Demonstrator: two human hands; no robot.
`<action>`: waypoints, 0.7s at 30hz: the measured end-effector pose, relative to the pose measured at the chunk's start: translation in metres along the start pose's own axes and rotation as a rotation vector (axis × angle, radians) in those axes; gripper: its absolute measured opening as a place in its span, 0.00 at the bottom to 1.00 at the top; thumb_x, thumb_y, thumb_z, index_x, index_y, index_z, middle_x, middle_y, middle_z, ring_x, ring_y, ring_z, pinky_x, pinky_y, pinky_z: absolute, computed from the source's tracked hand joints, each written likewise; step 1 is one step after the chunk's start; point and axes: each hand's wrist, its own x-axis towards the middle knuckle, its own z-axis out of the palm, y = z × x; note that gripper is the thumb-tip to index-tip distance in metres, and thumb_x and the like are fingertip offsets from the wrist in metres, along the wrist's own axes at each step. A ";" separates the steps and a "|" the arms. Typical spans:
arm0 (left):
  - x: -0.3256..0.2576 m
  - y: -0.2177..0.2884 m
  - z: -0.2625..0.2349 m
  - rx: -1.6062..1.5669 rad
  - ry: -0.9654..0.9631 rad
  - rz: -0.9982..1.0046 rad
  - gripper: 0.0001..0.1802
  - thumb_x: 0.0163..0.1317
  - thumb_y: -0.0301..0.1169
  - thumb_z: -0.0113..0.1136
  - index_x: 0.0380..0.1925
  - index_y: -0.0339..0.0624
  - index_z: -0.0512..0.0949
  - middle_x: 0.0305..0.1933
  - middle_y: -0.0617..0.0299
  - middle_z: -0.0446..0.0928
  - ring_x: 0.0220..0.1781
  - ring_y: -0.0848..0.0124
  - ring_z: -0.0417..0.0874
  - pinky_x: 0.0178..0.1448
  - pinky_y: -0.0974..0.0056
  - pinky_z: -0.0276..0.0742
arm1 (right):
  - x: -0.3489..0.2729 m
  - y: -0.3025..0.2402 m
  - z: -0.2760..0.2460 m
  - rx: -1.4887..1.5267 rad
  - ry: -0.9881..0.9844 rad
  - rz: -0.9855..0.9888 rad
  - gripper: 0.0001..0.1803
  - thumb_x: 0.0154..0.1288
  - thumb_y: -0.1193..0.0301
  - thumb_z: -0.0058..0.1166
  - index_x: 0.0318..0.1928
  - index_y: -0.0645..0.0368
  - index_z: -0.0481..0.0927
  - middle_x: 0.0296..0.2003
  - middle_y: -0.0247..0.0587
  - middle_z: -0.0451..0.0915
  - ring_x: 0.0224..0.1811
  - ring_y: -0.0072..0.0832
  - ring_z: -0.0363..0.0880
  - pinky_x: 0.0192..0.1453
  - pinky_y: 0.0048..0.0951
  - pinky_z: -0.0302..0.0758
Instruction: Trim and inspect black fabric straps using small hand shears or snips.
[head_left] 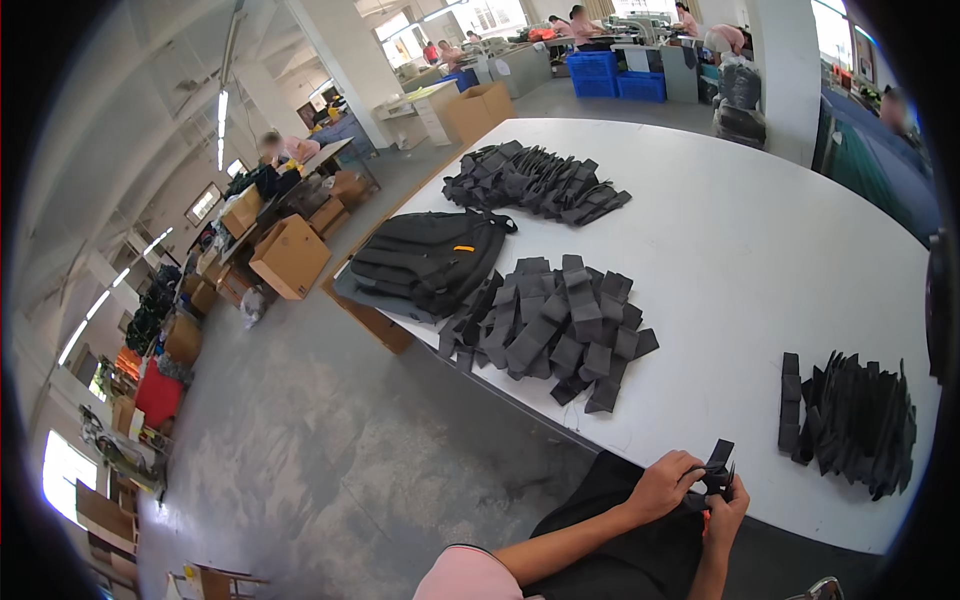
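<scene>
At the table's near edge, my left hand (pixel 664 486) pinches a small folded black fabric strip (pixel 720 454). My right hand (pixel 727 512) grips the same strip from the other side, its fingers closed close to the left ones. A bit of something red-orange (pixel 706 520) shows by my right hand; I cannot make out what it is. To the right lies a stack of similar dark strips (pixel 860 425), most of them on edge. Ahead and to the left is a loose heap of folded dark strips (pixel 560 320). Black cloth (pixel 620 540) covers my lap below the hands.
The white table (pixel 720 280) curves away ahead. A black backpack (pixel 430 262) lies at its left edge, with another heap of dark strips (pixel 530 182) beyond. Cardboard boxes (pixel 290 257) stand on the floor at left. Blue crates (pixel 593 75) and people at benches are at the back.
</scene>
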 end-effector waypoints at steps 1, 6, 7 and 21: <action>0.000 -0.001 0.001 0.013 0.010 -0.017 0.08 0.64 0.29 0.54 0.38 0.36 0.75 0.33 0.54 0.73 0.38 0.56 0.76 0.41 0.59 0.71 | -0.001 0.010 0.001 0.001 -0.005 0.001 0.12 0.42 0.85 0.43 0.32 0.66 0.73 0.22 0.26 0.66 0.22 0.12 0.62 0.24 0.17 0.55; 0.006 0.003 0.012 -0.023 0.007 -0.097 0.10 0.64 0.30 0.53 0.42 0.36 0.74 0.35 0.53 0.72 0.39 0.55 0.76 0.43 0.59 0.71 | -0.004 0.008 0.025 -0.148 0.211 -0.248 0.17 0.48 0.88 0.40 0.41 0.65 0.70 0.30 0.31 0.70 0.28 0.17 0.68 0.31 0.18 0.64; 0.005 0.001 0.016 -0.021 0.014 -0.097 0.10 0.64 0.30 0.53 0.42 0.36 0.74 0.35 0.53 0.72 0.39 0.55 0.76 0.43 0.59 0.71 | 0.001 0.014 0.023 -0.147 0.204 -0.250 0.17 0.48 0.88 0.40 0.41 0.65 0.70 0.30 0.31 0.70 0.28 0.17 0.68 0.31 0.18 0.64; -0.020 -0.009 0.014 -0.258 -0.034 -0.239 0.12 0.70 0.34 0.48 0.39 0.35 0.75 0.30 0.58 0.75 0.32 0.71 0.75 0.40 0.67 0.71 | 0.002 0.015 -0.011 -0.016 -0.022 0.050 0.18 0.44 0.88 0.42 0.39 0.68 0.77 0.24 0.29 0.73 0.19 0.16 0.68 0.23 0.19 0.65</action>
